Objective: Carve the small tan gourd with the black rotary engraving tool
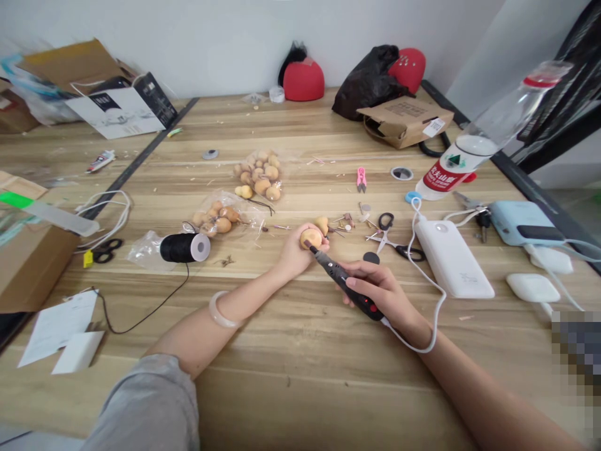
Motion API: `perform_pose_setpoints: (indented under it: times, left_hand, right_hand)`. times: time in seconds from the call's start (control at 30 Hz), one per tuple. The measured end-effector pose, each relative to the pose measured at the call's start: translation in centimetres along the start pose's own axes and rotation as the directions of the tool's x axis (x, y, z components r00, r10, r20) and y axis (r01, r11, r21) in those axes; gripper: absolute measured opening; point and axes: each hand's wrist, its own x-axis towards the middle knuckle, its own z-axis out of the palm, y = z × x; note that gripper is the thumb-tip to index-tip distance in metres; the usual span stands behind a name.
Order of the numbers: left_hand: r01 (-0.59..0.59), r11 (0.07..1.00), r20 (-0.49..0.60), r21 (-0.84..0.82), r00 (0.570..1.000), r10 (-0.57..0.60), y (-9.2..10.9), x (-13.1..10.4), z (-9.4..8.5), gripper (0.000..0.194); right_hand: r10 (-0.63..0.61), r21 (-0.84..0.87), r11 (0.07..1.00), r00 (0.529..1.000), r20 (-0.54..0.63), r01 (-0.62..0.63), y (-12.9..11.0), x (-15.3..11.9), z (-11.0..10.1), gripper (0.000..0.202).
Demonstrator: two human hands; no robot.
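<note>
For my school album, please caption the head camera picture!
Left hand holds a small gourd; right hand holds a black rotary tool.

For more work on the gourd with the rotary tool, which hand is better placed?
Probably the right hand: it grips the rotary tool, whose tip is at the gourd. The left hand is occupied holding that gourd.

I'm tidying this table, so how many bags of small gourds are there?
2. One bag lies beside the black thread spool; the other bag lies farther back, to the right.

Rotary tool [336, 271] left of power bank [455, 263]
</note>
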Motion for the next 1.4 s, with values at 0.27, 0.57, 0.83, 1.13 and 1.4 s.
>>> perform_pose_setpoints:
  times: [0.27, 0.57, 0.83, 1.13, 1.4]
  left_hand:
    - [-0.011, 1.000, 0.004, 0.014, 1.000, 0.011, 0.07, -0.04, -0.14, 0.022]
    - [-0.038, 0.999, 0.004, 0.038, 0.999, 0.038, -0.07, 0.03, -0.24, 0.023]
    - [-0.036, 0.999, -0.004, 0.041, 0.999, 0.036, -0.08, 0.00, -0.29, 0.024]
    - [-0.002, 1.000, 0.010, -0.019, 1.000, 0.002, -0.08, -0.08, -0.11, 0.023]
    - [-0.006, 1.000, 0.029, -0.009, 1.000, 0.006, -0.07, -0.02, -0.25, 0.024]
  right_hand:
    - [0.003, 0.014, 1.000, 1.000, 0.006, -0.003, -0.06, 0.03, -0.08, 0.030]
    - [0.011, 0.032, 0.999, 0.997, -0.071, -0.009, -0.34, 0.01, 0.00, 0.032]
    - [0.022, 0.035, 0.999, 0.995, -0.095, -0.018, -0.49, 0.05, 0.19, 0.034]
    - [0.006, 0.002, 1.000, 1.000, -0.027, -0.006, -0.27, -0.01, 0.15, 0.033]
    - [0.018, 0.015, 1.000, 0.999, -0.038, -0.017, -0.27, 0.02, 0.05, 0.033]
